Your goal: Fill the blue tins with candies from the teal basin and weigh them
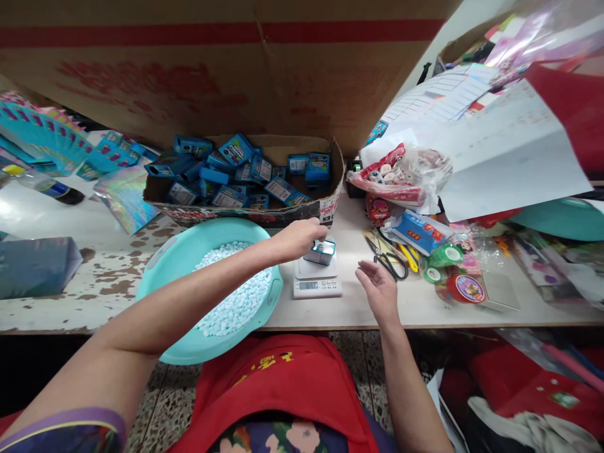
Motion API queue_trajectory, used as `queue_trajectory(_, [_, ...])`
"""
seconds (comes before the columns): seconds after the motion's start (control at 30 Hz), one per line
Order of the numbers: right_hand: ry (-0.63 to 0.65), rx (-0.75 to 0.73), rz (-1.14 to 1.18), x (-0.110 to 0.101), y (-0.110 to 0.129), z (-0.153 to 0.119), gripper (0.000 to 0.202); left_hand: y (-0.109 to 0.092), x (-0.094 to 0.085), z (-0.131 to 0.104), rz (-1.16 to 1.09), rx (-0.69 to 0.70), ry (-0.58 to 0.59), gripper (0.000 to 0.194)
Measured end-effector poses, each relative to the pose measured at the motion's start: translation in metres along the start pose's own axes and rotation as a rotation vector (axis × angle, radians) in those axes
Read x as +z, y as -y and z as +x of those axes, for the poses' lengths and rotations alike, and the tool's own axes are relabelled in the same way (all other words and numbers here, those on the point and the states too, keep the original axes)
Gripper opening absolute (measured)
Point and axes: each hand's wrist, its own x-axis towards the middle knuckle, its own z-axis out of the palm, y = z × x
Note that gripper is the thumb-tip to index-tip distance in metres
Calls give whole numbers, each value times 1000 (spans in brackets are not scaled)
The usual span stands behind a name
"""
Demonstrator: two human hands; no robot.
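Your left hand (299, 238) pinches the small blue tin (320, 251) on the scale (316, 279), probably to weigh it; your right hand (377, 290) waits open, empty.

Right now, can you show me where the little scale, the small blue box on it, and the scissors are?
scale (317, 286): head view, on its front panel by the display.
small blue box (321, 251): head view, on its side face.
scissors (389, 261): head view, on the black handles.

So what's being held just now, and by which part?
The left hand grips a small blue tin by its top edge, on the scale. The right hand holds nothing.
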Motion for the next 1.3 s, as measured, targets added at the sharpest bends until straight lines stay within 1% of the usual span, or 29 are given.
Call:
queue_trajectory(0.1, [-20,-10,-23,-8,-2,0,42,1,-8,-9,-92,-39,-125,24])
queue_trajectory(0.17, [-35,-18,-35,-14,-3,-1,42,4,-13,-22,-173,-57,-207,21])
queue_trajectory(0.23, [-51,-5,-40,-20,-5,-2,43,10,-13,-37,-245,-80,-255,18])
queue_trajectory(0.3, [-73,17,-35,-24,-7,-4,43,17,-10,-55,-280,-125,-258,17])
queue_trajectory(0.4, [-90,33,-20,-28,-10,-7,43,28,0,-78,-277,-206,-232,17])
queue_trajectory(0.47, [-82,38,-19,-28,-11,-7,44,34,5,-88,-269,-248,-222,17])
queue_trajectory(0.53, [-70,42,-25,-26,-11,-6,44,37,8,-93,-274,-268,-210,18])
queue_trajectory(0.63, [-57,41,-30,-20,-8,-4,42,34,10,-89,-293,-259,-185,17])
queue_trajectory(0.73, [-51,30,-37,-13,-5,-2,42,23,15,-72,-270,-225,-194,18])
queue_trajectory(0.8, [-40,22,-47,-10,-3,-2,43,11,23,-57,-171,-213,-181,27])
queue_trajectory(0.83, [-31,21,-54,-9,-3,-2,43,5,28,-49,-100,-215,-155,30])
queue_trajectory(0.9, [-10,29,-74,-8,0,-3,43,-5,38,-35,27,-227,-72,27])
queue_trajectory(0.97, [10,38,-96,-8,2,-1,44,-7,42,-27,73,-223,-15,21])
queue_trajectory(1.0, [21,37,-107,-7,4,1,45,-5,41,-26,69,-227,-19,20])
queue_trajectory(1.03, [30,29,-115,-6,7,5,46,-1,37,-30,62,-243,-54,19])
queue_trajectory(1.07, [41,15,-124,-4,11,10,47,6,30,-37,58,-278,-118,19])
queue_trajectory(1.13, [66,-38,-146,3,23,23,46,22,10,-66,62,-395,-306,17])
queue_trajectory(1.17, [81,-82,-160,9,32,30,46,32,-1,-86,70,-468,-417,17])
queue_trajectory(1.23, [110,-207,-195,25,55,45,43,54,-21,-136,81,-603,-614,17])
queue_trajectory(1.27, [128,-283,-214,36,69,54,41,67,-28,-164,100,-688,-712,19])
queue_trajectory(1.3, [143,-367,-231,49,82,63,39,82,-31,-192,125,-779,-767,22])
